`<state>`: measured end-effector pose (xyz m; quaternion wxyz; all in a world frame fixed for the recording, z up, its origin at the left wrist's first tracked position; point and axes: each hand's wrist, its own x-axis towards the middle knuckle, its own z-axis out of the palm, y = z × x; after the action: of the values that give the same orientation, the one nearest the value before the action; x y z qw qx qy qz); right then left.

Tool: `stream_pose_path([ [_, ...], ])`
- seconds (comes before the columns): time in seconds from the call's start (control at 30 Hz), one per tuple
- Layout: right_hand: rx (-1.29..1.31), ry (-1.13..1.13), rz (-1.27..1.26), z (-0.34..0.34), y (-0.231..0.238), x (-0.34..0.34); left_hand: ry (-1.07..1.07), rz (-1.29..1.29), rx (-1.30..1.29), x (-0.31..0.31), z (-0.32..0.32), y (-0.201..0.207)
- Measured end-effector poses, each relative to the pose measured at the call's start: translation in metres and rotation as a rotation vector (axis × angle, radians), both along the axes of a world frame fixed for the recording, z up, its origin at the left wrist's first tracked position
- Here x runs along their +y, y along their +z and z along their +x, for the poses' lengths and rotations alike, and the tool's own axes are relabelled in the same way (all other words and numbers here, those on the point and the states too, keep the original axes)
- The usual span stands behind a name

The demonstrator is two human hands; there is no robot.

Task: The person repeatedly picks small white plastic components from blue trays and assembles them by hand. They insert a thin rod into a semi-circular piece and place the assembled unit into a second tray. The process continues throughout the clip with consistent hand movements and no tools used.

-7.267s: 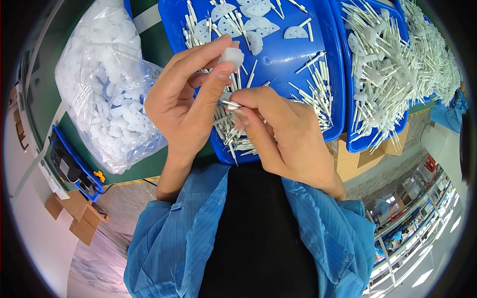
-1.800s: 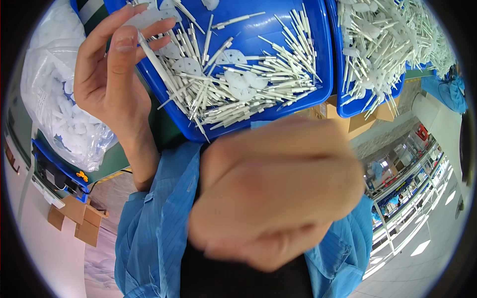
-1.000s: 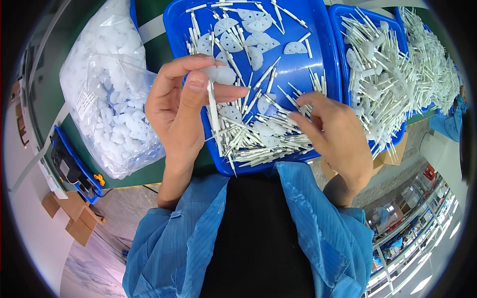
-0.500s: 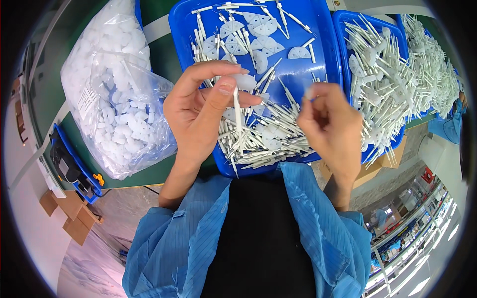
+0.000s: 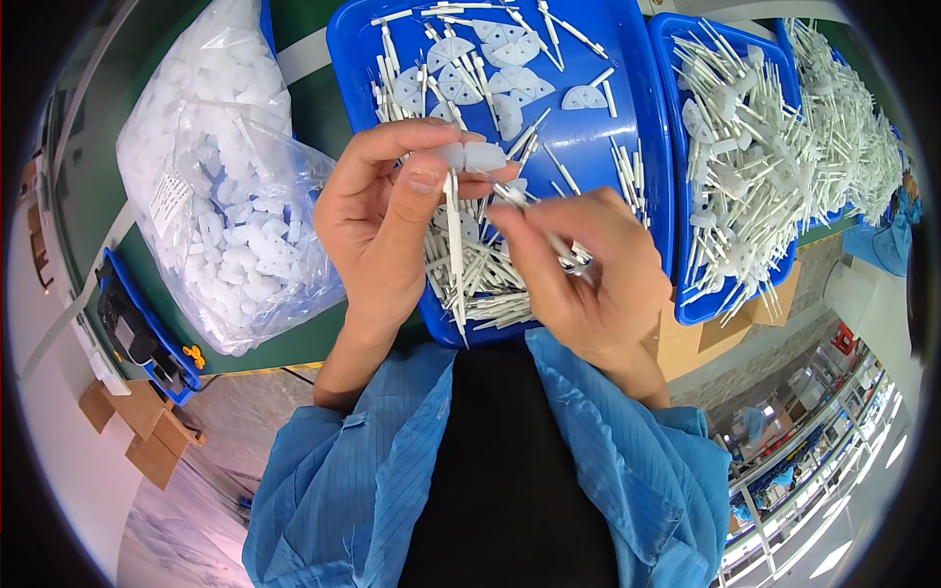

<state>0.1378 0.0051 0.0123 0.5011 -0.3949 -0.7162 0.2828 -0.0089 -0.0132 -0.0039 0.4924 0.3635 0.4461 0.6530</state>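
Observation:
Between its thumb and fingers, my left hand [image 5: 377,220] grips a white translucent plastic piece [image 5: 480,156]. A slim white rod [image 5: 454,235] hangs down from that piece, below the thumb. My right hand [image 5: 598,274] is closed on another white rod [image 5: 512,195], whose tip points at the plastic piece from the right; I cannot tell whether they touch. Both hands are above a blue tray [image 5: 613,147]. Many loose white rods [image 5: 500,309] lie at its near side, partly hidden by my hands, and several flat half-round white pieces with holes [image 5: 510,44] lie farther back.
On the left, a clear plastic bag [image 5: 211,108] of white plastic pieces rests on the green table [image 5: 319,103]. A second blue tray [image 5: 668,59], heaped with rods and pieces, stands at right, with more heaps [image 5: 843,137] beyond. A small blue bin [image 5: 147,314] sits at the left edge.
My right hand has moved left, bringing a rod close to the plastic piece in my left hand. The left hand has shifted slightly left and still holds its piece.

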Motion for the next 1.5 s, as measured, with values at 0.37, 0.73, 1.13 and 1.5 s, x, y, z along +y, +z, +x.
stream_pose_path([
  [0.37, 0.053, 0.112, -0.832, 0.013, 0.031, -0.008, 0.004, 0.071, 0.072, -0.001, 0.002, -0.005],
  [0.73, -0.271, 0.001, -0.234, 0.005, 0.013, -0.016, -0.06, 0.105, -0.055, -0.002, 0.002, -0.007],
  [1.13, -0.186, 0.094, -0.448, 0.012, 0.024, -0.012, -0.029, 0.175, 0.059, -0.001, -0.006, -0.013],
  [1.5, -0.209, 0.137, -0.573, 0.016, 0.036, -0.006, -0.134, 0.255, 0.186, 0.001, -0.006, -0.006],
])
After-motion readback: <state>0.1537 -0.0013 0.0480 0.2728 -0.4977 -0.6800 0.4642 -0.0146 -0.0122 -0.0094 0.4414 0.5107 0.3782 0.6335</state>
